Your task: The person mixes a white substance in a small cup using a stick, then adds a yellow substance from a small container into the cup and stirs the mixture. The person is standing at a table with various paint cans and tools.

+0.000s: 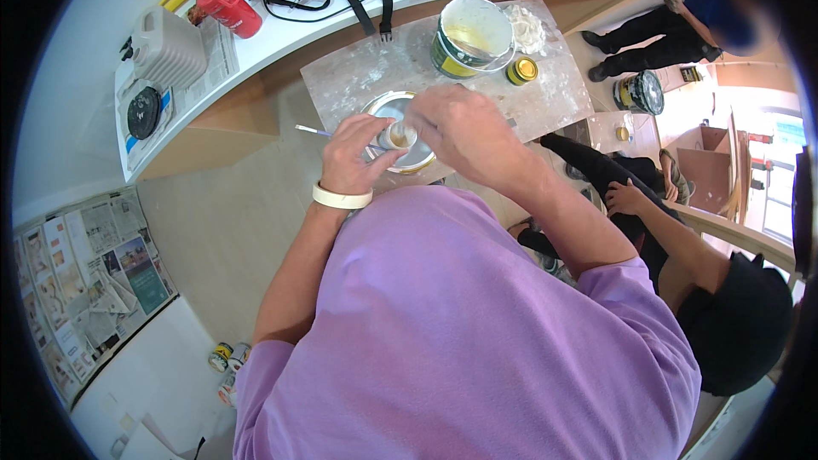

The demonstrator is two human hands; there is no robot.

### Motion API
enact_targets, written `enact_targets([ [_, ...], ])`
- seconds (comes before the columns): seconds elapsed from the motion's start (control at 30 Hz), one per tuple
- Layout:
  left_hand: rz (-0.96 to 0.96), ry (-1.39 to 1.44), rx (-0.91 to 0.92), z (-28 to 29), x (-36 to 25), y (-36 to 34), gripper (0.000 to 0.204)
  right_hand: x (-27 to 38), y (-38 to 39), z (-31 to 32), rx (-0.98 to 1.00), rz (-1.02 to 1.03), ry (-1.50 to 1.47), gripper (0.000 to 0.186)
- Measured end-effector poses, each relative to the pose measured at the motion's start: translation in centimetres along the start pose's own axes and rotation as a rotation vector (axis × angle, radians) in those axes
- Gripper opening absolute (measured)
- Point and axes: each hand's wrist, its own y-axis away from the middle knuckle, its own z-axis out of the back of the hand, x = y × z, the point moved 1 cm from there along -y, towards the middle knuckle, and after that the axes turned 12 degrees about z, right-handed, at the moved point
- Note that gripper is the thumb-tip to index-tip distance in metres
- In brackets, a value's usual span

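Small cup: pale, see-thru-ish (394,136), up over the round metal-rimmed tin/lid (388,105) (can't tell which) at the near edge of the paint-spattered board (341,72)
L hand: (352,153) fingers + thumb wrapped round the cup, def gripping it
R hand: (456,123) right at the cup's rim, fingers bent, bit blurry, can't tell if it's pinching smth
Brush: thin, pale tip (305,129) pokes out left of L hand, handle passes by its fingers
Bucket: (471,34) behind the hands, yellowish paint inside; dark green/yellow label on the side, too small to make out tbh
Yellow tin: (522,71) just right of bucket, dark label band, print's tiny
Cloth: white, crumpled (527,30), next to bucket
Newspaper: (85,281) far L, pics + cols of print, too blurry to read imo
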Motion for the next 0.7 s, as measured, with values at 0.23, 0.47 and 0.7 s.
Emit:
enact_targets([
  [0.23,0.003,0.011,-0.004,0.2,-0.5,0.1,0.049,0.2,0.3,0.3,0.042,0.083,0.083,0.014],
  [0.47,0.002,0.017,0.001,0.3,-0.5,0.5,0.049,0.3,0.4,0.8,0.011,-0.018,-0.002,0.013],
  [0.7,-0.010,0.003,0.020,0.3,-0.8,0.3,0.050,0.6,0.6,1.2,-0.077,-0.048,0.014,0.016],
])
